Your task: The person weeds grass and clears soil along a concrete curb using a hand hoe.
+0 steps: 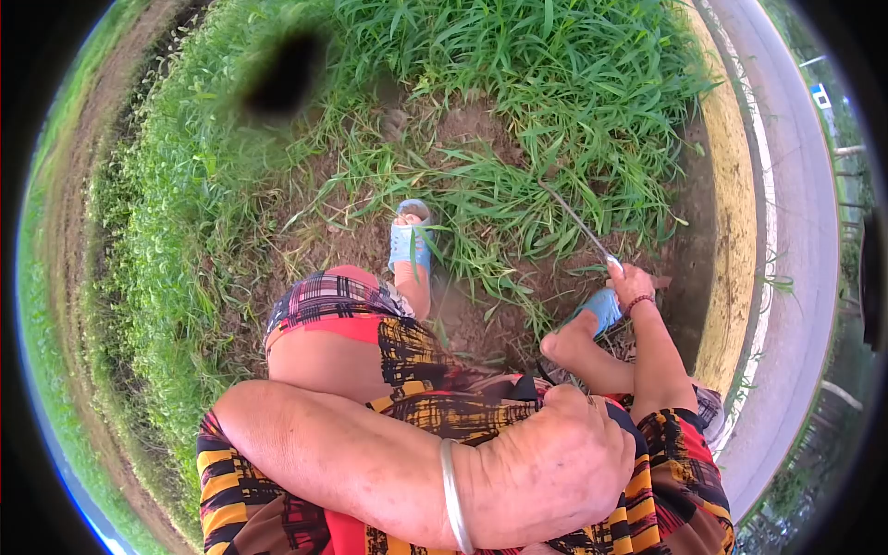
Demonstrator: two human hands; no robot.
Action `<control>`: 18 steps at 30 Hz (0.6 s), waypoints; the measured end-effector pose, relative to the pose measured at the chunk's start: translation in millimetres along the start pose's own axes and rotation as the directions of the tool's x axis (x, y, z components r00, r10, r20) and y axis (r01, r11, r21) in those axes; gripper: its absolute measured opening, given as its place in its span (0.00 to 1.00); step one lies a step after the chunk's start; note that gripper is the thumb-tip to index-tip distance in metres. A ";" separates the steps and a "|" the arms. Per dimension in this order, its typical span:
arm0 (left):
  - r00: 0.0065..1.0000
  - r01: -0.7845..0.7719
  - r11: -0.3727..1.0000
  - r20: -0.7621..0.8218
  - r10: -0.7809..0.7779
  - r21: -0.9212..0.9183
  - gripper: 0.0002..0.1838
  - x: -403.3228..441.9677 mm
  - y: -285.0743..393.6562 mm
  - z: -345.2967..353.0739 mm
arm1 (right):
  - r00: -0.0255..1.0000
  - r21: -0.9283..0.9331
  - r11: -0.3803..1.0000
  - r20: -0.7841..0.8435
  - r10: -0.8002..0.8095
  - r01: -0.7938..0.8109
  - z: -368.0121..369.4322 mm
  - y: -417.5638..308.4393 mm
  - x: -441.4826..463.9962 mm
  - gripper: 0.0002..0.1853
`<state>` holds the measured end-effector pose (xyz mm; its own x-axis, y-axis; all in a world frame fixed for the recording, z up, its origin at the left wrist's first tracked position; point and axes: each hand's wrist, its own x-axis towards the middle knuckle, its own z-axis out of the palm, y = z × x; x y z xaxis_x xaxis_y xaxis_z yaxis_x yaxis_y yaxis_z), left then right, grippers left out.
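Observation:
My right hand [634, 284], with a dark red beaded bracelet at the wrist, is closed round the pale handle of a thin, sickle-like metal tool [575, 220]. Its narrow metal part slants up and left, and the far tip lies among the cut and flattened grass [481, 203]. Across my lap rests my left forearm, a silver bangle [453, 495] round the wrist. The fingers of my left hand [555, 462] are curled inward over the patterned clothing [435, 416]; what they hold, if anything, is hidden.
Tall green grass [555, 83] stands ahead, with weeds [166, 277] to the left. Bare soil [499, 338] shows around my blue shoes [410, 242]. On the right run a yellow-painted kerb [731, 203] and a grey road [805, 231]. A dark blurred spot covers part of the upper left.

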<state>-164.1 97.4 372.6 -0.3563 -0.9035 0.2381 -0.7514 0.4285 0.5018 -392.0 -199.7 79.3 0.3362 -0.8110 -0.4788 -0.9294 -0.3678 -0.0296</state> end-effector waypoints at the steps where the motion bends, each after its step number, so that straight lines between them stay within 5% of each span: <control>1: 0.999 0.000 1.000 0.048 0.001 -0.022 0.14 -0.6 2.2 6.5 | 1.000 0.001 1.000 0.002 0.003 -0.003 -9.2 -3.4 -2.8 0.31; 5: 0.993 -0.040 0.999 0.113 0.043 -0.028 0.19 -0.4 -1.6 5.0 | 0.995 0.245 0.969 -0.101 -0.022 0.046 -17.6 -18.4 14.5 0.29; 7: 0.993 -0.052 0.998 0.101 0.054 -0.025 0.17 0.3 -3.3 5.7 | 0.983 0.693 0.714 -0.180 0.041 0.097 -14.1 -41.4 23.7 0.25; 9: 0.993 -0.075 0.997 0.090 0.076 -0.018 0.16 2.9 -3.4 4.4 | 0.988 0.869 0.493 -0.044 0.148 -0.035 -8.8 -66.5 31.8 0.23; 11: 0.995 -0.016 0.996 -0.095 0.025 0.087 0.09 6.1 -2.4 -1.9 | 0.992 0.848 0.529 -0.094 0.079 0.038 24.9 -78.2 44.2 0.23; 13: 0.995 -0.028 0.999 -0.099 0.032 0.043 0.09 6.5 -4.2 -2.6 | 0.994 0.713 0.693 0.053 0.098 -0.106 43.7 -99.7 17.6 0.21; 14: 0.995 -0.030 1.000 -0.099 0.030 -0.002 0.09 6.4 -4.6 -2.1 | 0.987 0.469 0.873 0.017 -0.157 0.131 114.4 -69.9 39.0 0.22; 15: 0.995 -0.034 0.999 -0.098 0.033 -0.006 0.09 5.6 -4.3 -2.8 | 1.000 0.515 0.857 0.003 -0.016 0.012 121.5 -85.1 6.1 0.20; 16: 0.997 -0.034 0.999 -0.065 0.034 -0.006 0.09 6.0 -2.9 -2.0 | 0.977 0.405 0.892 -0.145 -0.153 0.200 112.4 -96.6 -25.8 0.17; 17: 0.999 -0.033 0.999 -0.032 0.033 -0.015 0.09 6.2 -2.5 -2.3 | 0.993 0.524 0.844 -0.066 -0.094 0.115 123.7 -97.9 -43.9 0.16; 18: 0.999 -0.039 0.999 -0.028 0.038 -0.027 0.09 7.2 -1.6 -2.1 | 0.981 0.586 0.804 0.195 -0.020 -0.100 94.0 -118.0 -73.6 0.16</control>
<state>-164.3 90.2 375.2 -0.3690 -0.8861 0.2805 -0.7216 0.4633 0.5144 -321.4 -53.8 35.6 0.3186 -0.6993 -0.6399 -0.8701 0.0520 -0.4901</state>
